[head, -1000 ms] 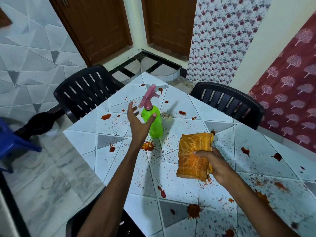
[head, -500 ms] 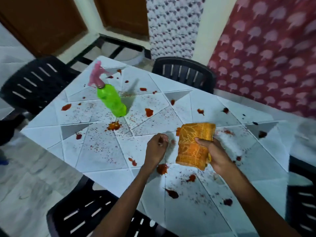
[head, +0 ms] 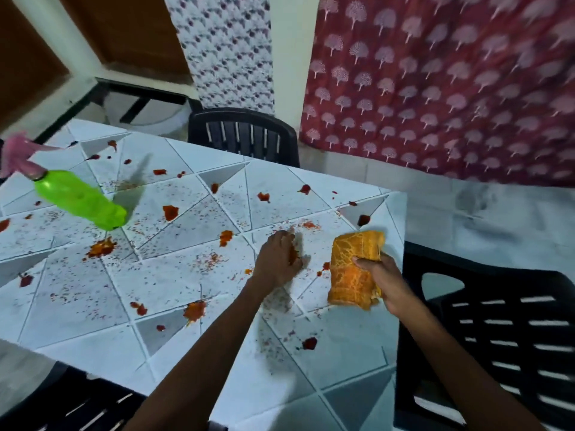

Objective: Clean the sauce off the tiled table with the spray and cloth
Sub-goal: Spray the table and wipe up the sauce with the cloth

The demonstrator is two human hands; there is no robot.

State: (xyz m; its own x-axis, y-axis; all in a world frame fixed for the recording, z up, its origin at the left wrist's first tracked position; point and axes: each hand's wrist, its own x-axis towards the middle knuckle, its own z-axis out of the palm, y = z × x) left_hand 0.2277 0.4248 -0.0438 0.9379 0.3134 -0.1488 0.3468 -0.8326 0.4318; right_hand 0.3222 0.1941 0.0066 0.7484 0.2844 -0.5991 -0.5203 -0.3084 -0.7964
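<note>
Two hands are out in front of me over the surface (head: 174, 334). My right hand (head: 384, 283) grips the cloth (head: 353, 269), fingers wrapped round its right side and thumb pressed on its front; the cloth is orange, folded and hangs from that grip just above the tiles near the surface's right edge. My left hand (head: 278, 259) is just left of the cloth, apart from it, fingers loosely curled and pointing away from me, holding nothing; red sauce shows at its fingertips. I cannot tell if it touches the tiles or hovers just over them.

Sauce (head: 101, 247) is everywhere around the hands: small smears between them, a blob beyond the left hand, a splat nearer me left of my left forearm, another dark spot between my forearms, and fine red specks over most of the white and grey triangular tiles.

The spray (head: 77, 197) is well to the left of my left hand, at the far left of the surface: a green bottle with a pink trigger head, which is blurred.

Black chairs (head: 245, 135) stand beyond the surface, beside my right arm and at the near edge below my left arm. A red patterned curtain (head: 435, 82) hangs beyond my right hand.
</note>
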